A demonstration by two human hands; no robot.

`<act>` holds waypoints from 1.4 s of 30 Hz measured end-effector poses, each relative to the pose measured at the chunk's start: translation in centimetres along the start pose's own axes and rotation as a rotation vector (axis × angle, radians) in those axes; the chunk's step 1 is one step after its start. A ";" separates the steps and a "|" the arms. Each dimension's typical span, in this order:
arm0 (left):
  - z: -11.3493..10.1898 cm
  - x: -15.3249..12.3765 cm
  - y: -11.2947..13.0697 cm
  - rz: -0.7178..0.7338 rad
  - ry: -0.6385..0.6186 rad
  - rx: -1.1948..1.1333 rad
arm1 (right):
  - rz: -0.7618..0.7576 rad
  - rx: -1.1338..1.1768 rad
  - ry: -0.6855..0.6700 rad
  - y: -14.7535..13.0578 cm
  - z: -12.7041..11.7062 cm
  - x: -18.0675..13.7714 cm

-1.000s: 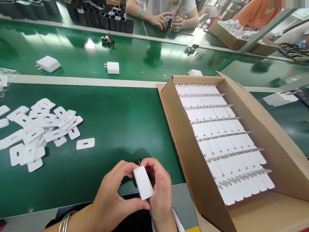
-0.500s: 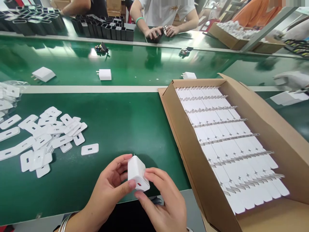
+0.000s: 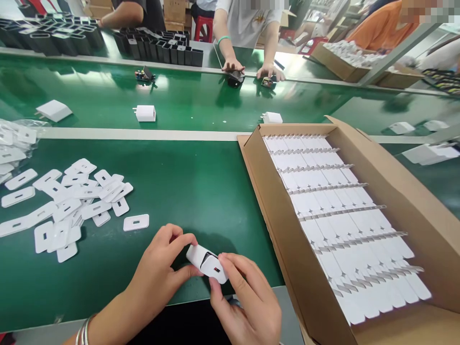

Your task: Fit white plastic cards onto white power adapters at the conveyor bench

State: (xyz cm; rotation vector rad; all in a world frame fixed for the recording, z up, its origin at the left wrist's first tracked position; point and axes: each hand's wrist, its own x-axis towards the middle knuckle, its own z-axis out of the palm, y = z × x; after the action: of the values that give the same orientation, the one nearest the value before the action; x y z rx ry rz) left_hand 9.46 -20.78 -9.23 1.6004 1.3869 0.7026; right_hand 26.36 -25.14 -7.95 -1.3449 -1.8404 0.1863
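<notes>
I held one white charger between my two hands, low over the near edge of the green table. My left hand pinched its back end with the thumb and fingers. My right hand pinched its front end, and that thumb lay on the face with the small slot. The charger was tipped on its side, with the slot end pointing toward me.

To my left lay a pile of flat white plates, each with a slot in it. There were too many to count, and one plate lay alone, just beside the pile. More plates sat in a clear bag at the far left.

To my right stood one open cardboard box. Inside it were rows of white chargers with their metal pins up; I counted about eight rows.

On the belt past the table lay three loose chargers: one at the left, one in the middle, and one just behind the box.

Across the belt, another person's two hands pressed down on small dark parts. A row of black cases stood near them.
</notes>
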 end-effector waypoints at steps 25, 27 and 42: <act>0.8 -0.8 -0.8 0.621 0.198 0.254 | 1.009 0.869 0.194 -0.2 -1.4 1.4; 0.8 -0.7 -0.8 0.624 0.207 0.262 | 1.163 0.924 0.237 -0.3 -1.0 1.8; 0.9 -0.6 -1.0 0.623 0.270 0.225 | 1.371 0.979 0.276 -0.2 1.5 1.5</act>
State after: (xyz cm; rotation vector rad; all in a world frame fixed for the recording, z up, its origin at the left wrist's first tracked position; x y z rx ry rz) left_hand 9.66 -21.59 -10.44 2.2161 1.1739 1.1935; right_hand 25.05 -23.51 -7.99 -1.4801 -0.1773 1.3049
